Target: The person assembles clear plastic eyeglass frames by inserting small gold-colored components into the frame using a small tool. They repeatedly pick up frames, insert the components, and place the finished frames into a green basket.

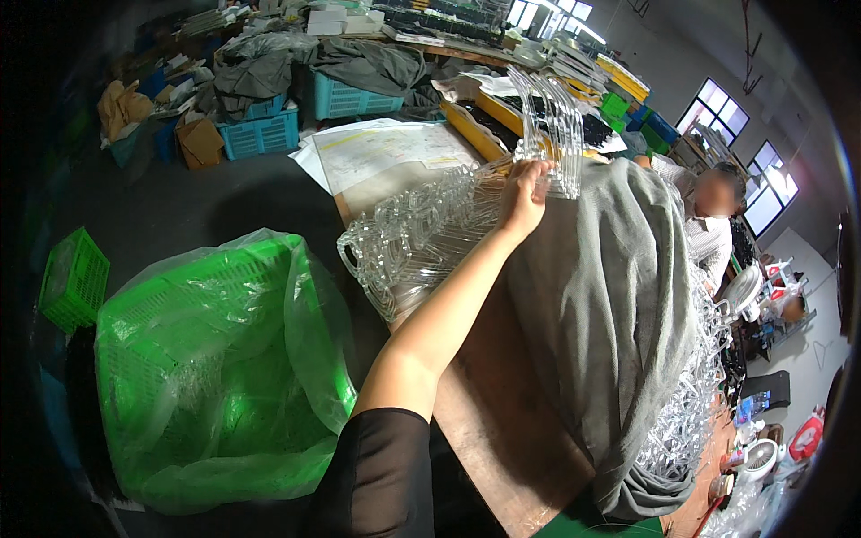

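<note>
My left hand (pixel 523 198) reaches over the table with its fingers curled around the lower part of a bundle of clear plastic pieces (pixel 555 121). These stand upright, long and thin, with bent upper ends. Below and left of the hand, a row of similar clear plastic pieces with looped ends (pixel 397 235) lies along the table edge. A grey cloth (pixel 619 289) is draped just right of the hand. From under its right side shows a heap of clear plastic pieces (pixel 679 424). My right hand is out of view.
A green crate (pixel 269 252) lined with a clear plastic bag stands on the left. The brown tabletop (pixel 498 430) runs beneath my arm. Yellow-edged trays (pixel 474 131) hold dark items farther back. A person (pixel 713 235) is beyond the cloth, near a white fan (pixel 743 292).
</note>
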Tool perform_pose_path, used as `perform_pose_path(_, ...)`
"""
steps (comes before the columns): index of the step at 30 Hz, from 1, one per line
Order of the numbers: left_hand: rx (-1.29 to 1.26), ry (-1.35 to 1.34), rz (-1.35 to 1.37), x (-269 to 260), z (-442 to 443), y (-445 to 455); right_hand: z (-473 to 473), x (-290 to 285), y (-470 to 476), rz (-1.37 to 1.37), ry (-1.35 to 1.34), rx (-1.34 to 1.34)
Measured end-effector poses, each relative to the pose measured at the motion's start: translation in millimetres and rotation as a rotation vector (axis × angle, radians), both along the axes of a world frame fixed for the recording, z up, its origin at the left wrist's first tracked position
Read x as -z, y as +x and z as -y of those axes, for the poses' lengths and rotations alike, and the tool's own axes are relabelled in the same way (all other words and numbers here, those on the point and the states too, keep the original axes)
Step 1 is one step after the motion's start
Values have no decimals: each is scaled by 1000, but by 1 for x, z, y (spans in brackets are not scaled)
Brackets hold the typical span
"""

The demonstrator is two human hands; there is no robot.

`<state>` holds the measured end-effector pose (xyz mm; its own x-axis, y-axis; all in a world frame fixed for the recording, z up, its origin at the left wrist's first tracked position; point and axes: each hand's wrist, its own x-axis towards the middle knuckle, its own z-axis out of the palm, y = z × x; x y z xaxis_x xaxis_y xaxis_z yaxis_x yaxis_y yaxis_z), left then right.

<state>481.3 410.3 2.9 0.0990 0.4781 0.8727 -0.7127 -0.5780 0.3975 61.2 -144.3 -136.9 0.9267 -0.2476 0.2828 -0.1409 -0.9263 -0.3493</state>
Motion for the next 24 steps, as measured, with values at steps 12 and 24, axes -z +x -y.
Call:
perform_pose_path(12,30,236,-907,41,-99,12,-1,-1,5,-14,-37,16)
perform_pose_path(24,-275,664,-1170,27,-129,-18,7,1,-6,16,-44,14)
